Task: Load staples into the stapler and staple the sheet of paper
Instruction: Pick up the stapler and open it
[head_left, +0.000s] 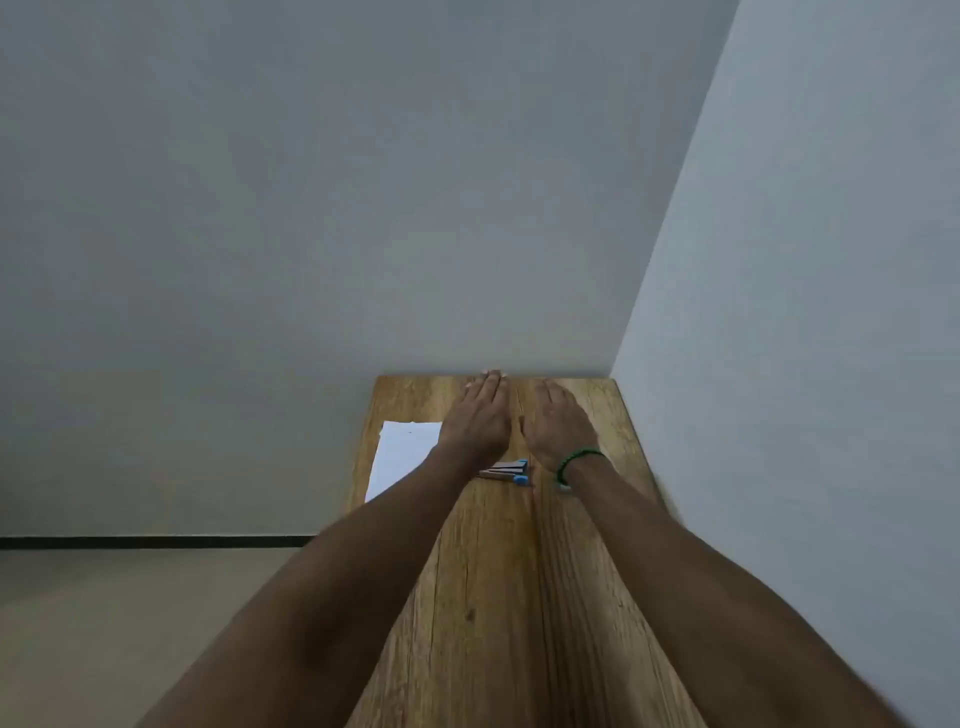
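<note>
Both bare forearms run up from six o'clock over the wooden table (493, 597), converging toward the far end. Between the two wrists lies the stapler (506, 472), small in this view, with blue ends and a strip of metal showing along its body. Whether its magazine is open I cannot tell, and no staples can be made out. At about nine o'clock of the stapler the white sheet of paper (402, 457) lies flat, its right edge running under the left wrist. A green bead bracelet (576, 460) circles the right wrist. Past the stapler, at twelve o'clock, the left hand (480, 415) and right hand (558, 426) lie palm down on the wood, just beside each other, fingers straight and together, holding nothing. The left fingertips reach the grey wall (363, 208). By my reading the task has not begun: stapler untouched, paper unstapled. The next move would call for drawing one hand toward six o'clock, gripping the stapler's body, and opening its top to expose the staple channel, with the other hand free to find the staples.
</note>
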